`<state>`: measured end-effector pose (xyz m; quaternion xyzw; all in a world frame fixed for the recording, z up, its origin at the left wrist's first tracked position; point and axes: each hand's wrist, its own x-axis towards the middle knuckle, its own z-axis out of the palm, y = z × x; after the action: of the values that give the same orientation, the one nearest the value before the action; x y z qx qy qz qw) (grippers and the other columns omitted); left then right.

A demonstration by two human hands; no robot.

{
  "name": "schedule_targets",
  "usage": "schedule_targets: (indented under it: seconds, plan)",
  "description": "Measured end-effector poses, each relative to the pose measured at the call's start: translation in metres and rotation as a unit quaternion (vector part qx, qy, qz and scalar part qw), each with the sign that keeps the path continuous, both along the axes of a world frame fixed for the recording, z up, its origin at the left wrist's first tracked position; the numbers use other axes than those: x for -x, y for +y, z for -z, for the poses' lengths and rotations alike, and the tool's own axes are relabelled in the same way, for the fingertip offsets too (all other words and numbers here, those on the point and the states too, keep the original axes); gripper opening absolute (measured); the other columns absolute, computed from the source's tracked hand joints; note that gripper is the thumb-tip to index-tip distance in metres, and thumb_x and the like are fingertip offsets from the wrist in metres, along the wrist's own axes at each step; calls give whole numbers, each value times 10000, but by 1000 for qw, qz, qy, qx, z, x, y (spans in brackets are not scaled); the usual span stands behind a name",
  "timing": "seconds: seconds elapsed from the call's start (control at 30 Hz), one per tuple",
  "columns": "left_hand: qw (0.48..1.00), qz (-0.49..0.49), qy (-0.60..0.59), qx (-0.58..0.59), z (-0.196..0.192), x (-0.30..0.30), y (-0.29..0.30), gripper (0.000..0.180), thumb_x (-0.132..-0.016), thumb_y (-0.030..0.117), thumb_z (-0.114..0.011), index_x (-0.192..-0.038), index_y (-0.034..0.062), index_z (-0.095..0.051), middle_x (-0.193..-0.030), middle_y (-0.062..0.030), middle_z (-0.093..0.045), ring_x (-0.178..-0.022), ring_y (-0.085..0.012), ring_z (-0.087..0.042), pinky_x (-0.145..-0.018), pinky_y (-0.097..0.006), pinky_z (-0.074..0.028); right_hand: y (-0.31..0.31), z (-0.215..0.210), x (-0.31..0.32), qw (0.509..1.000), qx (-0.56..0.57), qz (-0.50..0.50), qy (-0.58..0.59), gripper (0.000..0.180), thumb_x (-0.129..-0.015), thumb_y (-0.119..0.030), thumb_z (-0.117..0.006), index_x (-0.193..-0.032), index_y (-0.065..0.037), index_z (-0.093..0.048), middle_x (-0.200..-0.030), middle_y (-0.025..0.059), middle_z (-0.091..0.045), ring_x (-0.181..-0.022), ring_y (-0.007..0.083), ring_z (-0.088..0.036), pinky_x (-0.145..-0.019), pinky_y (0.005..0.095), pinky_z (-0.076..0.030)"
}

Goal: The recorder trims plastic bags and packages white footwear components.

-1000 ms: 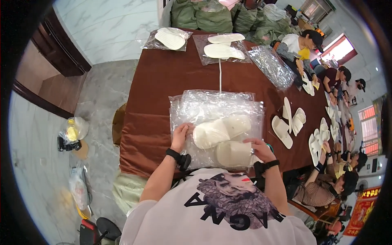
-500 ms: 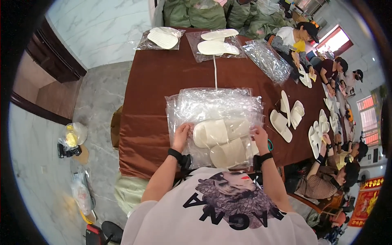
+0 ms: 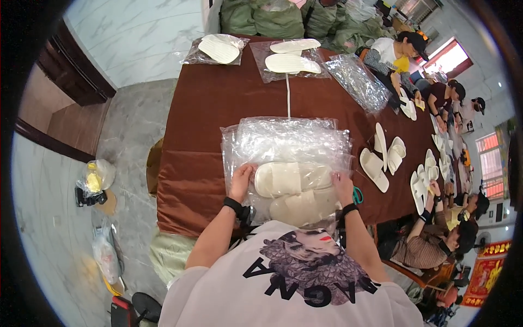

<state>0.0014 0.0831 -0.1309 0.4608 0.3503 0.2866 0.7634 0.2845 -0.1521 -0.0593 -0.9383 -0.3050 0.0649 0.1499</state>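
Two cream slide slippers lie in a clear plastic bag in front of me, the upper slipper (image 3: pixel 271 180) just beyond the lower slipper (image 3: pixel 289 210). Beneath them is a stack of clear plastic bags (image 3: pixel 286 136) on the brown-covered table. At the bag's left edge my left hand (image 3: pixel 241 181) pinches the film, fingers closed. My right hand (image 3: pixel 343 188) closes on the bag's right edge, right beside the slipper ends. Its fingertips are partly hidden by the film and the slippers.
Bagged slippers (image 3: pixel 220 49) and another bagged pair (image 3: pixel 293 64) lie at the far edge, with more plastic bags (image 3: pixel 357 82) to their right. Loose slippers (image 3: pixel 374 170) and teal-handled scissors (image 3: pixel 357 195) lie right of me. Several co-workers sit along the right side.
Both slippers have slid left inside the bag, and the lower one now sits straighter. My right hand has moved slightly left against their ends; my left hand has hardly moved.
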Motion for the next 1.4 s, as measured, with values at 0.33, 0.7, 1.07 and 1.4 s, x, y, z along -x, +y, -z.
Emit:
schedule_targets:
  seconds: [0.33, 0.7, 1.07, 1.4]
  plan:
    - [994, -24, -37, 100, -17, 8, -1, 242, -1029, 108, -388, -1079, -23, -585, -946, -105, -670, -793, -175, -660, -671, -268, -520, -71, -38, -52, 996, -59, 59, -29, 385, -864, -381, -641, -841, 0, -586, -768, 188, -624, -722, 361, -619, -647, 438, -456]
    - [997, -4, 14, 76, -31, 10, 3, 255, -1016, 111, -405, -1200, -28, -513, -1029, -154, -653, -861, -221, -677, -709, -283, -530, -144, -229, -60, 909, -191, 131, -347, 321, -967, -281, -558, -931, 37, -578, -867, 219, -609, -758, 353, -578, -711, 414, -451]
    - [930, -85, 152, -323, -102, 21, -7, 377, -931, 21, -540, -1299, -7, -467, -1168, -170, -616, -1006, -274, -642, -853, -343, -513, -38, -167, 1, 902, -413, 123, 24, 297, -969, -244, -566, -967, 44, -640, -888, 40, -640, -825, 142, -542, -758, 297, -456]
    - [900, -59, 219, -371, -133, 52, -21, 75, -903, 34, -571, -947, -5, -618, -913, -153, -626, -813, -298, -617, -716, -377, -490, -53, -34, -9, 989, -128, 76, -24, 214, -869, -99, -611, -1057, -16, -549, -1016, 167, -596, -951, 344, -582, -813, 428, -462]
